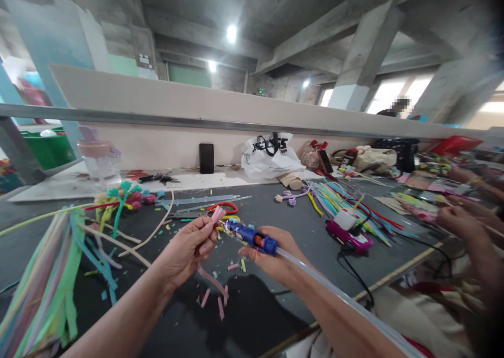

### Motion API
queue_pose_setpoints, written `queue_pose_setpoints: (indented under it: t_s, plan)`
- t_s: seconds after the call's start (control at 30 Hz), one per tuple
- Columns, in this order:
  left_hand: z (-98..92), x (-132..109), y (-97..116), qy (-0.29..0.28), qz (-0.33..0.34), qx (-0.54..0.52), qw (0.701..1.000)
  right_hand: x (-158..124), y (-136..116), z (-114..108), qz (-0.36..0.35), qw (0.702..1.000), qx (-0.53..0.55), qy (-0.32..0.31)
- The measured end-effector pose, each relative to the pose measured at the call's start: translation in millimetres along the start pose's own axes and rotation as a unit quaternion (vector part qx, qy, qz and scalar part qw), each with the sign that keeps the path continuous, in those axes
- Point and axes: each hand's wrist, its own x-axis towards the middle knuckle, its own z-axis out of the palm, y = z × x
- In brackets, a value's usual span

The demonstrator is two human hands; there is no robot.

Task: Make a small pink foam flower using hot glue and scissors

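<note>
While L hand (196, 241) pinches pink bundle (218, 214), R hand (270, 264) grips blue glue gun (246, 234), tbl edge (397, 272) under forearm.

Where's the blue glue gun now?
In the head view, the blue glue gun is near the middle, in the right hand, pointing toward the pink piece in the left hand.

Clear rod (334, 292) — cut off by bottom edge; strip bundle (43, 290) — likewise, bottom left.
</note>
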Motion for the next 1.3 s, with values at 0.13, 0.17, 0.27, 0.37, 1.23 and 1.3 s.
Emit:
queue_pose_setpoints:
  t_s: [0.13, 0.17, 0.27, 0.37, 1.23, 1.3]
  plan:
    - [-2.2, 0.3, -0.1, -0.003, -0.001, 0.001, 1.000, 0.4, 4.6, -1.2, -0.059, 0.998, 0.004, 0.031]
    - [-2.5, 0.3, 0.5, -0.003, -0.006, -0.005, 1.000, 0.6, 5.0, -1.5, -0.062, 0.997, 0.013, 0.034]
    - [-3.3, -0.1, 2.7, -0.009, -0.034, -0.030, 0.999, 0.7, 4.1, -1.8, -0.076, 0.996, 0.037, 0.041]
    - [-4.7, -0.5, 3.5, -0.019, -0.069, -0.055, 0.996, 0.1, 1.0, -2.8, -0.077, 0.994, 0.079, 0.013]
    - [-8.4, 2.5, -4.1, -0.036, -0.077, 0.006, 0.996, 15.2, 16.7, -6.0, -0.124, 0.955, -0.173, -0.206]
    - [-7.5, 2.5, -6.0, -0.033, -0.082, 0.028, 0.996, 11.3, 5.9, 13.6, -0.164, 0.948, -0.161, -0.219]
